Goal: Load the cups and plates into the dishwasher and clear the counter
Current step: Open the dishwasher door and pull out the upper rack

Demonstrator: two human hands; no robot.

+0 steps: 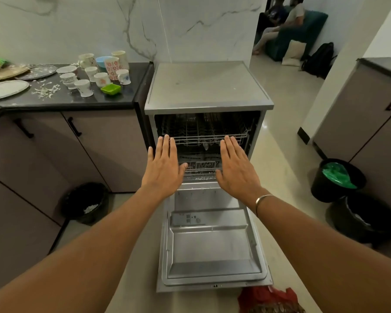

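Now we are holding both hands out, palms down, before the open dishwasher (pixel 209 86). Our left hand (pixel 165 163) and right hand (pixel 235 166) are hovering side by side and apart. Each has its fingers straight and pressed together and its thumb spread inward, and neither is gripping anything. The fingertips are overlapping the front edge of the upper rack (pixel 210 138), but we cannot tell whether they are touching it. A bangle (pixel 261 201) is sitting on our right wrist. The door (pixel 212 249) is lying fully lowered beneath our forearms, its inner face turned up. The cups (pixel 101 79) are standing clustered on the dark counter (pixel 127 96), just left of the dishwasher, with a blue bowl (pixel 103 61) among them and a green dish (pixel 110 88) at the cluster's near edge. The plates (pixel 6 89) are lying farther left on the same counter, beside white scraps (pixel 45 89). On the floor, the left bin (pixel 86 202) is standing against the cabinets (pixel 104 143), while the green-lined bin (pixel 338 177) and the nearer bin (pixel 366 220) are standing at right. A red cloth (pixel 266 299) is showing at the bottom edge.
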